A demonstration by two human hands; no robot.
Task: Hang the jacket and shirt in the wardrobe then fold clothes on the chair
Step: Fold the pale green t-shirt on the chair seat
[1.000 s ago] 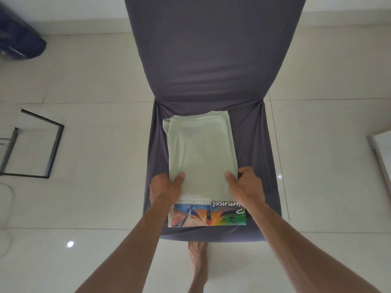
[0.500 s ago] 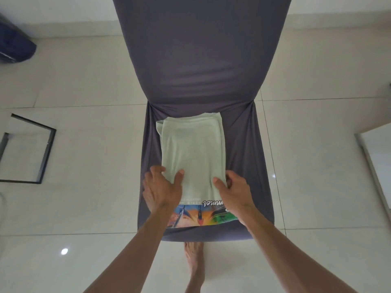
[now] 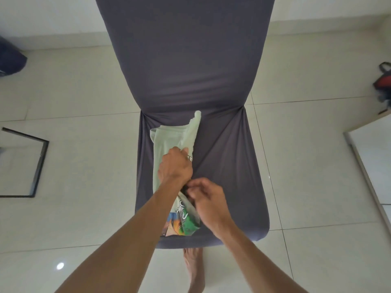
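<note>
- The pale green folded T-shirt with a colourful print (image 3: 167, 142) lies on the grey fabric-covered chair (image 3: 228, 166), left of the seat's middle.
- The left hand (image 3: 175, 166) presses its middle, fingers hidden.
- The right hand (image 3: 206, 195) pinches its lifted right edge.

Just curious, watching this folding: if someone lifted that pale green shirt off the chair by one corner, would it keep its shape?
Probably not. The pale green shirt looks soft: its far edge already curls up loosely. It likely weighs little, since the left hand and right hand bend it easily on the chair.
</note>
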